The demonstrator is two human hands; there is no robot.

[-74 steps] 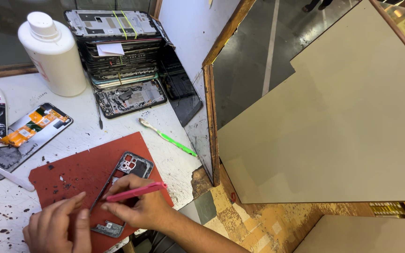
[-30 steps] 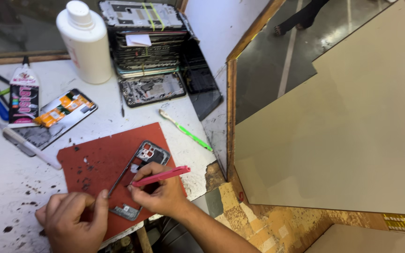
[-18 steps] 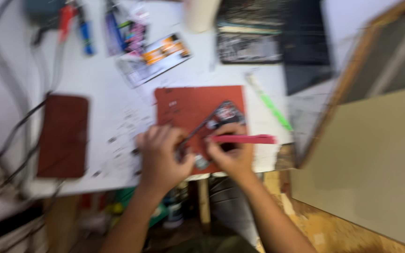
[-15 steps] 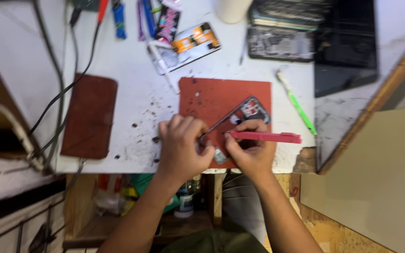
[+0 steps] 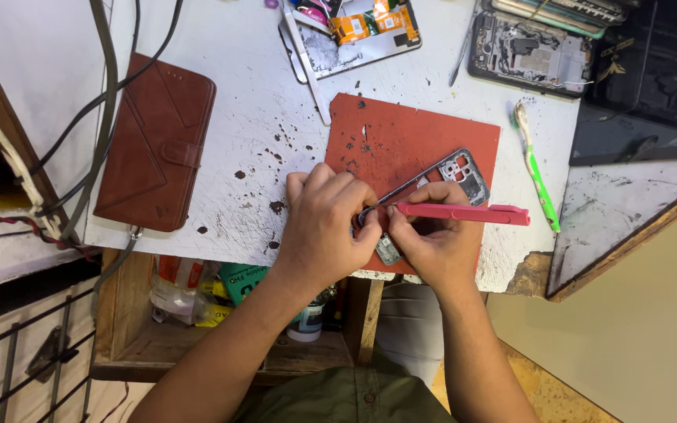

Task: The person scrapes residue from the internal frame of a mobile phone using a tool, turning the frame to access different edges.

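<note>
A dark phone frame (image 5: 454,171) lies on a red work mat (image 5: 401,145) near the table's front edge. My left hand (image 5: 324,223) presses on the frame's near end, fingers curled over it. My right hand (image 5: 432,239) grips a pink pry tool (image 5: 464,213), held level, its tip meeting the frame's edge between my two hands. The lower part of the frame is hidden under my fingers.
A brown wallet case (image 5: 158,141) lies at the left beside cables (image 5: 103,94). A green toothbrush (image 5: 534,164) lies right of the mat. Opened phones (image 5: 530,51) and a phone with orange parts (image 5: 354,31) sit at the back. The white table (image 5: 252,86) is speckled with dark bits.
The view has swung left and down, so the wallet case and cables now show. Both hands stay on the frame, with the pink tool held in the same grip.
</note>
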